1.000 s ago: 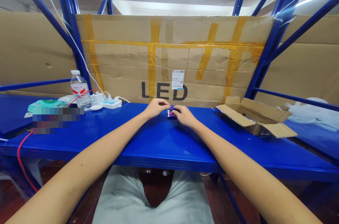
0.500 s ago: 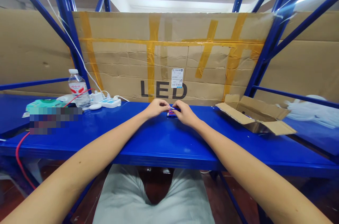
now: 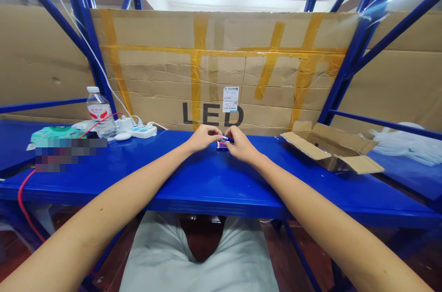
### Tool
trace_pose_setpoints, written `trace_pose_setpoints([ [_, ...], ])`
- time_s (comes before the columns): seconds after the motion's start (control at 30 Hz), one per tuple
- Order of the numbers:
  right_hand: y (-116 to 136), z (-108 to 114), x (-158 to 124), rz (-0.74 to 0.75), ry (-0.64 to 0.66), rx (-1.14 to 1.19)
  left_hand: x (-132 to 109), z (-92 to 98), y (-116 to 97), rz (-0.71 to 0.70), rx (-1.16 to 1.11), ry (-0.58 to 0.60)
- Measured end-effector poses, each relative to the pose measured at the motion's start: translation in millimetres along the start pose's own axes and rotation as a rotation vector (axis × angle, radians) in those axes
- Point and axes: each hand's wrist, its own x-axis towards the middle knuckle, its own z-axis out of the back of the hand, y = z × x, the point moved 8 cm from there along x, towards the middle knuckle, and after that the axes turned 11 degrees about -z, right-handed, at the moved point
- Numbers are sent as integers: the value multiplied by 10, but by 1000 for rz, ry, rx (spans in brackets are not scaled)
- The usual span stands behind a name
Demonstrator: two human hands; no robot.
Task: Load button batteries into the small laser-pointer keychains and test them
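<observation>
Toward the back of the blue table, my left hand (image 3: 206, 138) and my right hand (image 3: 240, 145) meet with their fingertips pinched on one small battery (image 3: 227, 138), purple-blue with a silvery end. It lies roughly level between thumbs and forefingers. Just below it, several similar batteries (image 3: 222, 146) lie side by side in a row on the table. The right fingers partly cover the row's right end, so its full extent is hidden.
An open cardboard box (image 3: 331, 147) stands to the right, with a little of its contents showing. On the left are a water bottle (image 3: 101, 114), a white power strip (image 3: 142, 131) and a green packet (image 3: 57, 134). A large cardboard panel (image 3: 159, 80) rises behind the table (image 3: 207, 186).
The battery between my fingers shows more of its length now, and my right hand has shifted slightly. The whole view has tipped down or moved a little; the surroundings stay put.
</observation>
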Motion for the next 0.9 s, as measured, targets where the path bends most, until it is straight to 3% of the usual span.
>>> trace_pose_setpoints([
  [0.3, -31, 47, 11, -49, 32, 71, -5, 16, -71, -27, 67, 8],
  [0.63, -51, -38, 18, -104, 98, -56, -22, -6, -112, -35, 225, -21],
  [0.9, -118, 4, 37, -70, 38, 55, -25, -1, -116, -64, 231, -36],
])
